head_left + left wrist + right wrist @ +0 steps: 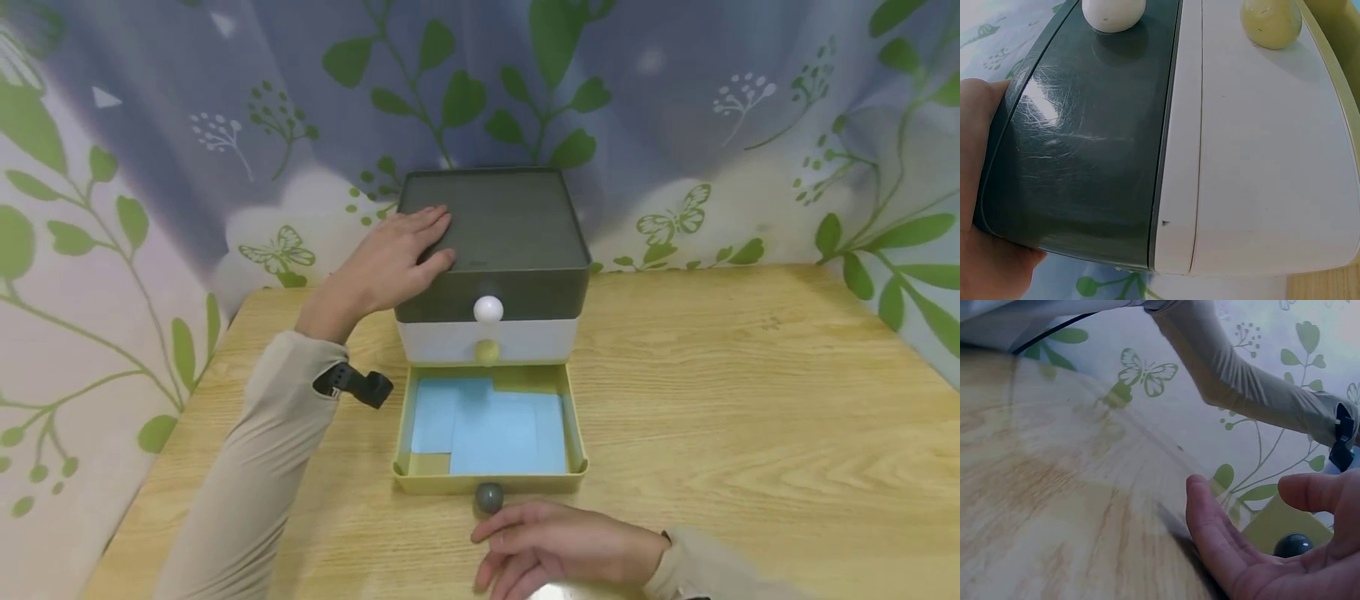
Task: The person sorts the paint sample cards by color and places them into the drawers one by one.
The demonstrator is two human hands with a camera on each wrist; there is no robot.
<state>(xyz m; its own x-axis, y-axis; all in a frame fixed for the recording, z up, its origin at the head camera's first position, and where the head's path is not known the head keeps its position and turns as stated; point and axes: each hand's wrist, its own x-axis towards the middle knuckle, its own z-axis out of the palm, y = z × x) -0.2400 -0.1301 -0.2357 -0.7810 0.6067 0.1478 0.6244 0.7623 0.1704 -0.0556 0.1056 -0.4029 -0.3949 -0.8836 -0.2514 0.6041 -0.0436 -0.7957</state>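
Note:
A small stacked drawer unit [495, 221] stands on the table, dark grey on top, white in the middle, yellow at the bottom. The yellow bottom drawer [491, 483] is pulled out, and light blue paper sheets [498, 429] lie flat in it. My left hand [397, 258] rests on the top left edge of the unit, fingers extended over the lid; the left wrist view has it at the dark top section [1091, 137]. Just in front of the drawer's dark grey knob [490, 498], my right hand [558, 546] is held with loosely bent fingers, holding nothing.
A white knob [488, 310] and a yellow knob [487, 352] stick out from the two closed drawers above. Behind the wooden table [735, 400] hangs a leaf-patterned curtain [675, 125]. A black strap [352, 383] circles the left sleeve.

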